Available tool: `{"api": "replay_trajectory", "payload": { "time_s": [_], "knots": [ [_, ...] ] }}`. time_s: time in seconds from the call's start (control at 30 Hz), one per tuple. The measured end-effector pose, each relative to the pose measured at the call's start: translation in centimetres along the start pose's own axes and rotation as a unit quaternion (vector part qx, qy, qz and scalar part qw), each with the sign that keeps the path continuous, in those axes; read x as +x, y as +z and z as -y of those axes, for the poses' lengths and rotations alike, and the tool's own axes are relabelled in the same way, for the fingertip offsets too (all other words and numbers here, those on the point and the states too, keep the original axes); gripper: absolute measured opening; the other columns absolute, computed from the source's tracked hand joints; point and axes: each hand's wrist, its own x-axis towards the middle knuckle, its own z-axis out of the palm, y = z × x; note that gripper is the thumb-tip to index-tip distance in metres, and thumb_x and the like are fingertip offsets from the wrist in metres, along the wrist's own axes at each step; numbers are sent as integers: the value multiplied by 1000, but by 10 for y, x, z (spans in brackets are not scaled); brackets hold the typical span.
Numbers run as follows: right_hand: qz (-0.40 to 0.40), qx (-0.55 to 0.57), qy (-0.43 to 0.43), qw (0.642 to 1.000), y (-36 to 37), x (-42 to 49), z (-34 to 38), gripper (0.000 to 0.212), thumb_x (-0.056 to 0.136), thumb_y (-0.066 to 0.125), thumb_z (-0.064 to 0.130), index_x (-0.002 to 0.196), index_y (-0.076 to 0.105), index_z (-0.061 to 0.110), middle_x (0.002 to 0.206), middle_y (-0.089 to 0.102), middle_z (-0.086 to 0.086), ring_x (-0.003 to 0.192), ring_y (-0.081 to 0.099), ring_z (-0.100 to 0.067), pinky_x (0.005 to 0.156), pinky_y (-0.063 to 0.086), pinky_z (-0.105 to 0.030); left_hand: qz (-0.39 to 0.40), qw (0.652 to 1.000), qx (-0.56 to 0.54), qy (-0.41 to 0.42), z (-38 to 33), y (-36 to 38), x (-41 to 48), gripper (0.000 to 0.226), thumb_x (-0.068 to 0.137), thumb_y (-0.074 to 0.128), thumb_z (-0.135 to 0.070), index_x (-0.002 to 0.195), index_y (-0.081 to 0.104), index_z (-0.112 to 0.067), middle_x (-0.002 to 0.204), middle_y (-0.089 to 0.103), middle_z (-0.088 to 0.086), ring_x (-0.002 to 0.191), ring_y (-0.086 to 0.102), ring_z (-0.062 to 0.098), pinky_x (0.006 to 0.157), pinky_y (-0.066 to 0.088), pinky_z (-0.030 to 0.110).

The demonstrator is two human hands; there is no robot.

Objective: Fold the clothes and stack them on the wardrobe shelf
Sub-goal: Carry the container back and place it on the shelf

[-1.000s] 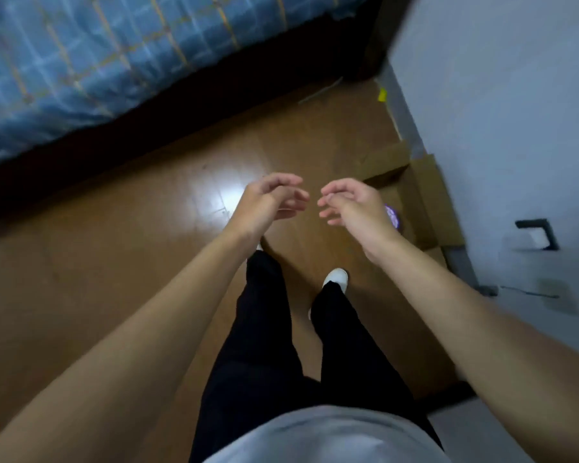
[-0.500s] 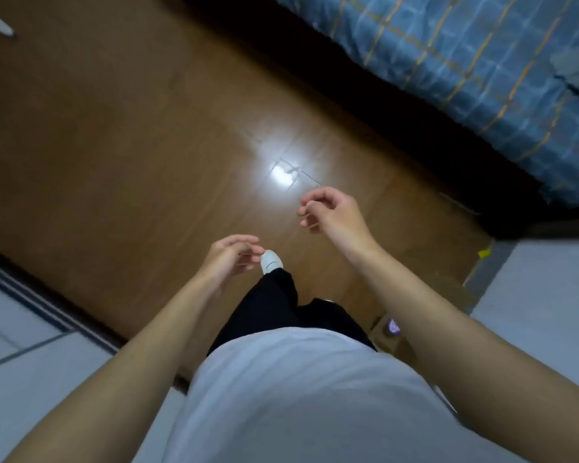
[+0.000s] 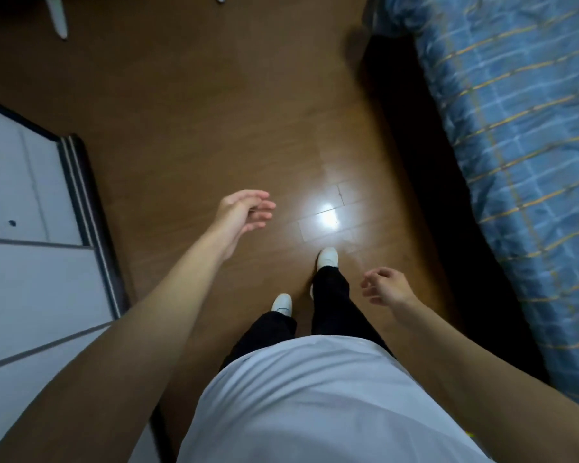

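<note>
White wardrobe point(image 3: 30, 279) stands at the floor's left edge; no shelf visible. Left hand point(image 3: 244, 212): fingers relaxed, holding nothing. Right hand point(image 3: 386, 287): fingers loosely curled, holding nothing. No clothes in view; none can be made out on the bed point(image 3: 515, 145) along the right edge. Risk: the floor point(image 3: 214, 111) is glossy, so a hurried step could slip; a foot might catch the wardrobe's dark base rail. No legible writing or brands.
</note>
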Motion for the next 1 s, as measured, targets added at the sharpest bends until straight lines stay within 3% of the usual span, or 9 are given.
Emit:
{"api": "replay_trajectory", "payload": {
  "time_s": [0.13,0.23,0.4,0.53,0.77,0.87,1.0],
  "knots": [
    [-5,-18,36,999,-21,49,23,15,99,53,10,96,67,4,90,70,-15,68,64,-20,58,53,-26,-25,998,-59,28,-47,5,39,25,97,47,-3,94,69,-12,89,76,6,75,71,16,71,58,28],
    [-3,-2,56,998,-36,83,56,13,97,56,8,92,68,7,96,72,-19,72,66,-22,58,54,-27,-44,997,-65,23,-70,5,69,25,98,46,-3,92,68,-11,88,77,4,77,71,15,75,59,30],
    [32,-2,15,999,-31,133,166,14,98,56,13,97,67,5,99,72,-15,80,66,-21,70,55,-33,-81,993,-24,-77,-74,-9,106,21,100,50,-7,91,69,-12,84,77,3,82,69,21,79,55,33],
    [91,15,-57,994,7,162,299,15,97,54,11,104,66,5,98,71,-10,87,65,-24,84,55,-40,-110,980,23,-165,-54,-34,112,20,103,48,-12,98,67,-14,102,73,9,89,69,20,81,55,33],
    [132,35,-181,974,80,197,505,14,94,51,10,97,64,13,82,69,-2,68,65,-14,61,52,-26,-153,949,-10,-274,-50,-93,137,23,105,45,-18,110,66,-10,110,73,9,102,68,23,85,55,36],
    [132,-5,-176,976,110,221,554,13,97,50,9,98,63,12,83,69,-2,68,64,-15,61,51,-27,-157,943,-19,-291,-76,-124,181,22,105,44,-16,105,66,-10,111,72,11,101,67,24,90,53,39],
    [113,-70,-115,985,134,246,587,13,99,53,12,104,63,5,90,67,-11,71,63,-20,63,50,-31,-153,950,-21,-272,-148,-166,254,22,104,45,-13,102,67,-11,105,73,9,99,68,24,79,54,33]
  ]
}}
